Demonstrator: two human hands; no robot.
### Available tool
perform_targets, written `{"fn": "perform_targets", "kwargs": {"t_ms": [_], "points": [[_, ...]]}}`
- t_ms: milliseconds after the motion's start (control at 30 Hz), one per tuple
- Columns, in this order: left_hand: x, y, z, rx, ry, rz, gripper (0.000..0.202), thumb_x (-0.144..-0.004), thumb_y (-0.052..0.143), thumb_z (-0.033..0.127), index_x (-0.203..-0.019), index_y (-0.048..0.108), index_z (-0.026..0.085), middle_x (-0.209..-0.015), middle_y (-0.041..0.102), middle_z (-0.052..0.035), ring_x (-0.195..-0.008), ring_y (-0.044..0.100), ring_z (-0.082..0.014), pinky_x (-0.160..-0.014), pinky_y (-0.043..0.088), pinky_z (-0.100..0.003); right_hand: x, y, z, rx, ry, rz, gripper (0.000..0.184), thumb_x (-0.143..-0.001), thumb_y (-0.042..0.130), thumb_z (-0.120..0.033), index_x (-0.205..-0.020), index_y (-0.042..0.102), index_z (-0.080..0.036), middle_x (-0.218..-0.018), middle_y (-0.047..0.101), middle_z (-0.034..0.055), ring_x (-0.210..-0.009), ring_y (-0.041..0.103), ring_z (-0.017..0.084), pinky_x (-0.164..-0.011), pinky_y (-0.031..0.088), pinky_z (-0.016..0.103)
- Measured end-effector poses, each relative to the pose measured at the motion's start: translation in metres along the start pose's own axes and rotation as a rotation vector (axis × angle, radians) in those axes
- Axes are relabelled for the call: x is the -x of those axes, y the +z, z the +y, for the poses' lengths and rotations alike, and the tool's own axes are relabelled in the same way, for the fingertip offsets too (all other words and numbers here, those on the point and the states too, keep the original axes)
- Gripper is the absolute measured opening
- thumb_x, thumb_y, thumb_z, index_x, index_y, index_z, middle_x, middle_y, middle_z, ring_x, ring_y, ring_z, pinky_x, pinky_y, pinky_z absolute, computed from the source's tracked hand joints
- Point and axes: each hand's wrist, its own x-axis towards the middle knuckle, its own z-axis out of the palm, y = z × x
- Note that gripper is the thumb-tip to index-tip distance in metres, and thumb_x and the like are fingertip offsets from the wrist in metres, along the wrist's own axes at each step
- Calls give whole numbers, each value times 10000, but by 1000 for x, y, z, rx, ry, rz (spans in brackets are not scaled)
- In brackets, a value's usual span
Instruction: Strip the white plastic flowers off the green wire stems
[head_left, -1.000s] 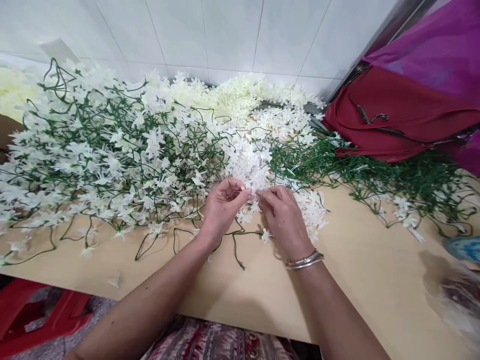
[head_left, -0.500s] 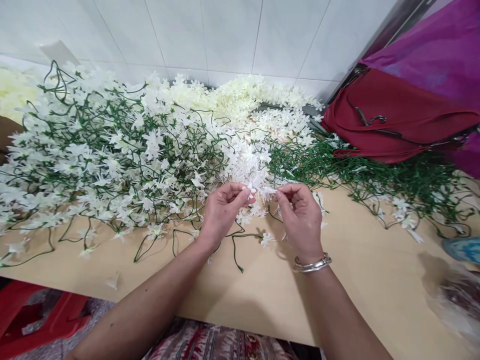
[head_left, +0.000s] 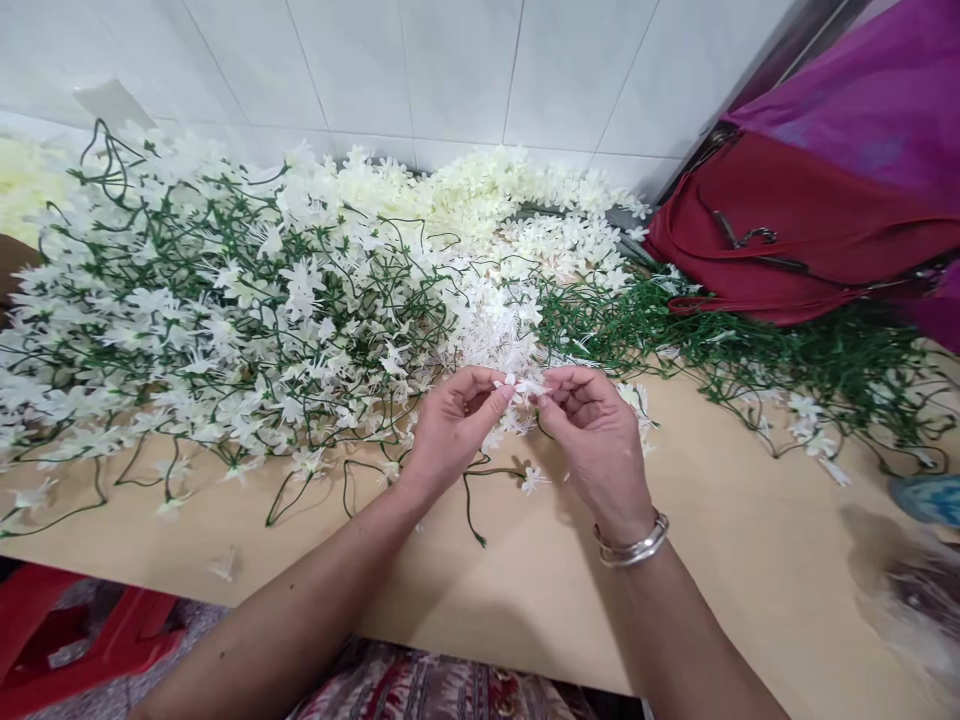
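Note:
Just in front of the flower piles, my left hand (head_left: 459, 425) pinches a small white artificial flower (head_left: 517, 386) between thumb and forefinger. My right hand (head_left: 594, 430), with silver bangles at the wrist, is closed on the other side of the same flower. The fingertips of both hands almost meet there. Behind them lies a heap of loose white thread-like flower pieces (head_left: 491, 330). A green stem with a white blossom (head_left: 534, 480) lies on the table below my hands.
A big pile of white flowers on green stems (head_left: 225, 300) covers the left side. Cream petals (head_left: 480, 195) lie along the tiled wall. Bare green stems (head_left: 622, 320), a red bag (head_left: 795, 230) and a plastic bag (head_left: 922, 600) are on the right. A red stool (head_left: 90, 640) stands lower left.
My right hand has moved slightly left, bringing its fingertips close to those of my left hand at the white flower. My left hand has shifted a little to the right.

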Motion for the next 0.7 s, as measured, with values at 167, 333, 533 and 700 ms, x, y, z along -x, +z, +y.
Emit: {"fn": "perform_targets", "kwargs": {"t_ms": [167,333,533,700], "points": [[2,1,4,-4,36,-95,213,-870,775,355,-934,704,165,-878,766,-41,-812,703,-142,-765,538,-240,2,3,2,167,-34,-11,257,-805,693,-206,-1062,688,-211,-923,673,27,-851,641,176,-839,516,351],[4,0,10,-43,90,-126,171,-915,732,331,-969,719,170,-1047,782,-88,-971,717,-183,-902,544,-301,-1,-5,2,260,-4,22,225,-812,662,-217,-1022,741,-201,-908,674,37,-793,619,173,-762,509,338],[2,-2,4,-121,53,58,183,-883,748,349,-960,726,184,-816,717,-10,-704,634,-117,-657,500,-218,-6,-11,-1,-12,75,8,137,-813,778,-298,-904,707,-225,-769,653,-19,-678,581,133,-630,474,269],[2,0,1,-37,1,131,228,-816,816,347,-915,713,171,-821,714,-5,-726,660,-112,-704,550,-220,-1,-7,-2,-48,35,-37,143,-826,815,-323,-915,747,-233,-799,710,2,-751,649,166,-742,536,329]]}}
